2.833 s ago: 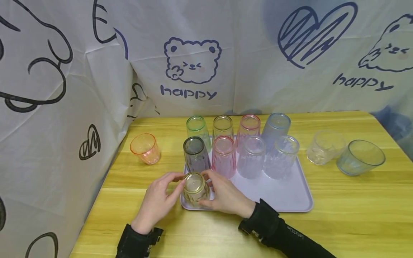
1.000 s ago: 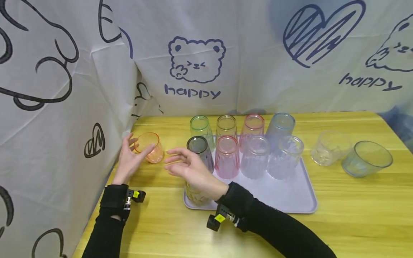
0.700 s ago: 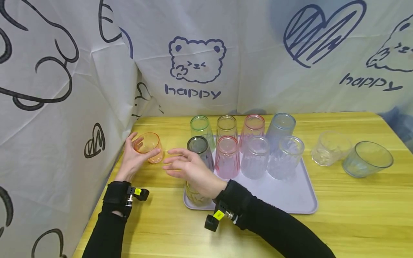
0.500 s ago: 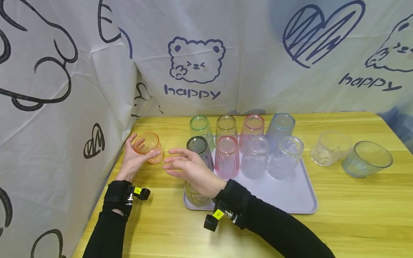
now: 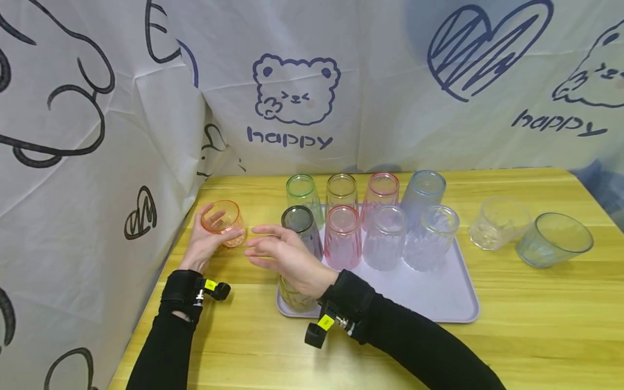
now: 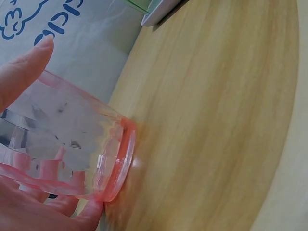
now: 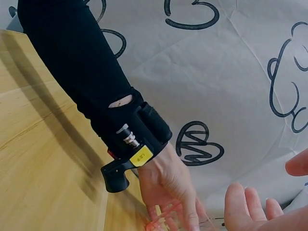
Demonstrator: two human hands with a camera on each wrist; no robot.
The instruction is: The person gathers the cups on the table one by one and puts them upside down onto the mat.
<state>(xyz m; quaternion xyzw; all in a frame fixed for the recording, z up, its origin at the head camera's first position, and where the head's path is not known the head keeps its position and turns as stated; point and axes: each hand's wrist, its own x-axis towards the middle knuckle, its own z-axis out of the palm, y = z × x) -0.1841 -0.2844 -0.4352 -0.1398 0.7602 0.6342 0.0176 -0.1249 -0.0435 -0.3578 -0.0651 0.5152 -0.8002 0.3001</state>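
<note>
My left hand (image 5: 203, 241) grips the short orange glass (image 5: 229, 223), which stands upright on the table at the left. In the left wrist view, the fingers curve along one side of this glass (image 6: 72, 139) and the thumb lies on the other. My right hand (image 5: 291, 259) hovers between that glass and the tray (image 5: 390, 292), fingers loosely extended and holding nothing. Below it, partly hidden, a yellow glass (image 5: 294, 297) rests upside down on the tray's near left corner. The dark grey glass (image 5: 301, 227) behind it is also partly covered by my hand.
Several tall inverted glasses, among them a green one (image 5: 301, 195), a red one (image 5: 343, 238) and a blue one (image 5: 424, 195), fill the tray's left and back. A clear glass (image 5: 489, 230) and a grey-blue glass (image 5: 553, 246) stand on the right. Printed cloth (image 5: 390, 108) borders the table.
Both hands have left the yellow glass at the tray corner. The left moved to the orange glass and closed round it; the right moved up and left, then stayed nearly still.
</note>
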